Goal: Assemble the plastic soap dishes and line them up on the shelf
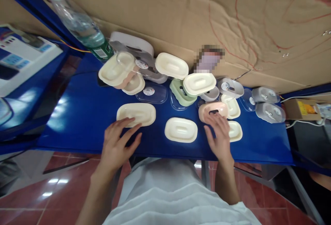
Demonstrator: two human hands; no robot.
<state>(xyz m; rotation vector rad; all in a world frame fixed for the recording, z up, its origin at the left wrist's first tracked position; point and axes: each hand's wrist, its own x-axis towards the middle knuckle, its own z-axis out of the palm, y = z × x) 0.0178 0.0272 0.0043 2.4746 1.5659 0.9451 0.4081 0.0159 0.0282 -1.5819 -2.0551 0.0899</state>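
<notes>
My left hand [119, 145] is open, thumb and fingers apart, with its fingertips over the near rim of a cream oval tray [139, 113]. I cannot tell whether they touch it. My right hand [219, 138] has its fingers stretched toward a pink oval case [207, 110] with a dark slot, and the fingertips overlap its near side. Between the hands lies another cream tray [181, 129] with a raised ridge. Partly behind my right hand sits one more cream tray [236, 131]. Past them, a green case [178, 92] leans under a tilted cream tray [199, 83].
A water bottle [82, 28] stands at the back left, beside stacked grey cases [133, 43] and cream trays. Clear lids [155, 94] lie mid-table. Grey cases [270, 112] sit at the right end of the blue table [85, 121]. Brown cardboard [160, 7] backs it.
</notes>
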